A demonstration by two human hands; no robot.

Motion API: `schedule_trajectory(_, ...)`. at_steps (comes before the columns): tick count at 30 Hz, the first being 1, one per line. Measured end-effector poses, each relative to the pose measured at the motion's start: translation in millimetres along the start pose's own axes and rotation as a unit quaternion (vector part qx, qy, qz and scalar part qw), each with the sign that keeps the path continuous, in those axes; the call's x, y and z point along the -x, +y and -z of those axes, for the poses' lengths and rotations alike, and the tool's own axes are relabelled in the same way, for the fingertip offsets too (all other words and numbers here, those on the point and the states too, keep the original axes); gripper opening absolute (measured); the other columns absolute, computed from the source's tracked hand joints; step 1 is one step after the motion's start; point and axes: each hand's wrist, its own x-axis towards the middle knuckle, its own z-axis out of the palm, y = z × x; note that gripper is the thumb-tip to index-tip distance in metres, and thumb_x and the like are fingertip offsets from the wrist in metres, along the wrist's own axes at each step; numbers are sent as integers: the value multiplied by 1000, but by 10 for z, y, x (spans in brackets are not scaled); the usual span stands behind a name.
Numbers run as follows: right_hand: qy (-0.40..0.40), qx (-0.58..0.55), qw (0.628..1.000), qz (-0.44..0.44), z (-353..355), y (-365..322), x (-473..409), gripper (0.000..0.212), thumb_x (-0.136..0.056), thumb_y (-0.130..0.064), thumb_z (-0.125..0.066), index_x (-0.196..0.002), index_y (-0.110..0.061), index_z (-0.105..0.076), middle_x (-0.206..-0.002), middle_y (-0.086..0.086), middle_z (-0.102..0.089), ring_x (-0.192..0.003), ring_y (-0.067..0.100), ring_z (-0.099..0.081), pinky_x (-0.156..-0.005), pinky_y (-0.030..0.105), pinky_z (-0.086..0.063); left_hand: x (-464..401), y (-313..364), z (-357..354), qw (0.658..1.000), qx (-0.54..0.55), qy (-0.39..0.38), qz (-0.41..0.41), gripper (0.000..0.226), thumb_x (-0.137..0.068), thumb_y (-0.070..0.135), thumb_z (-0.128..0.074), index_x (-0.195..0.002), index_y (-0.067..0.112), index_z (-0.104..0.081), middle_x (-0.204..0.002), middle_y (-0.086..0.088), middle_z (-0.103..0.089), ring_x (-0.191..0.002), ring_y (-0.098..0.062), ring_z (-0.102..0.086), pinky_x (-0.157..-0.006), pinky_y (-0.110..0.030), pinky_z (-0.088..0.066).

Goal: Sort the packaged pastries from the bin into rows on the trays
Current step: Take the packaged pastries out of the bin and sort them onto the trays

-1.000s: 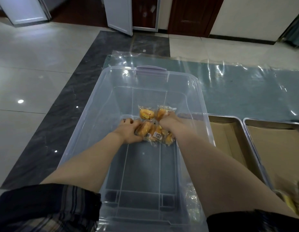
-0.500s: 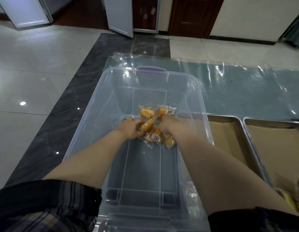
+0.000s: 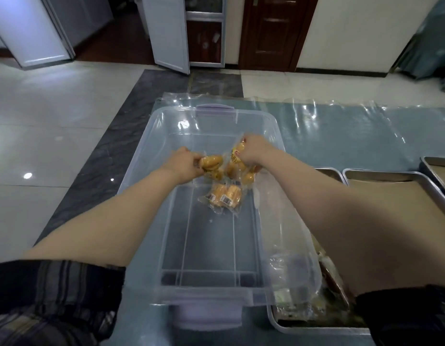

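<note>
Gripping clear-wrapped golden pastries (image 3: 211, 163), the left hand (image 3: 184, 162) is raised inside the transparent plastic bin (image 3: 151, 196). The right hand (image 3: 254, 153) clutches several more packets (image 3: 237, 156). One packet (image 3: 222, 198) lies on the bin floor; paper-lined steel trays (image 3: 391, 191) sit just beside the bin.

text: none fully legible | pastry packet in right hand (image 3: 235, 156): red-and-white brand mark, letters too blurred to read | packets on bin floor (image 3: 222, 199): white barcode labels, digits unreadable

Plastic-covered table (image 3: 341, 136) bears bin (image 3: 146, 176), seemingly three trays (image 3: 381, 176).
</note>
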Motion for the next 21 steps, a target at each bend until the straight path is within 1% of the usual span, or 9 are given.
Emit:
schedule_trajectory(2,30,-37,999,8,84,52,126,51,-91,-6,-49,-141,-11,-42,-117,15,-60,-86,29,-58,-60,31,-52,116,67,85,999,26,30,-7,47,-86,37,-65,-132,36,-56,-104,-8,-49,-103,-29,-52,-86,-33,-41)
schedule_trajectory(3,47,-52,997,17,118,88,208,56,-90,-7,-50,-144,-14,-38,-117,14,-60,-88,28,-57,-58,29,-47,190,112,122,998,38,43,-10,48,-86,36,-64,-134,37,-55,-105,-7,-48,-101,-27,-52,-86,-32,-42)
schedule_trajectory(5,88,-106,990,42,167,176,404,52,-88,-8,-53,-139,-17,-42,-106,10,-61,-89,28,-58,-60,28,-45,333,216,182,997,55,59,-20,49,-88,31,-62,-136,35,-53,-109,-4,-47,-99,-21,-51,-83,-29,-38)
schedule_trajectory(7,125,-165,976,66,192,280,651,46,-87,-7,-56,-130,-21,-46,-87,2,-58,-79,23,-59,-54,24,-42,473,353,262,994,61,74,-45,49,-88,29,-63,-135,32,-54,-112,-3,-48,-104,-19,-50,-83,-25,-34)
schedule_trajectory(8,146,-178,970,79,199,334,789,46,-88,-8,-57,-130,-24,-45,-84,0,-56,-75,19,-58,-51,21,-40,540,429,305,993,66,83,-58,48,-87,29,-65,-134,32,-56,-113,-3,-48,-105,-18,-49,-82,-23,-34)
schedule_trajectory(11,202,-201,952,115,197,510,1242,48,-93,-11,-57,-131,-36,-42,-93,-5,-57,-73,6,-55,-58,16,-41,781,675,407,987,79,111,-86,45,-87,28,-68,-131,31,-59,-121,0,-47,-105,-15,-49,-84,-22,-35)
schedule_trajectory(13,220,-259,933,115,182,600,1544,47,-94,-13,-58,-129,-42,-43,-91,-11,-61,-72,3,-59,-60,13,-45,958,827,409,984,85,124,-98,45,-87,28,-70,-130,32,-59,-124,1,-46,-108,-14,-49,-88,-25,-40)
schedule_trajectory(16,237,-354,896,124,139,758,1861,48,-94,-13,-61,-126,-44,-45,-95,-12,-66,-80,2,-66,-72,22,-57,1207,1086,356,974,124,145,-124,47,-84,23,-73,-128,32,-61,-123,1,-45,-113,-18,-51,-98,-34,-46)
schedule_trajectory(21,194,-519,824,121,157,1203,2189,48,-92,0,-60,-117,-40,-52,-107,-1,-71,-98,13,-70,-87,43,-58,1507,1586,186,961,143,177,-154,48,-82,19,-76,-121,42,-59,-122,1,-45,-117,-17,-47,-101,-35,-45)
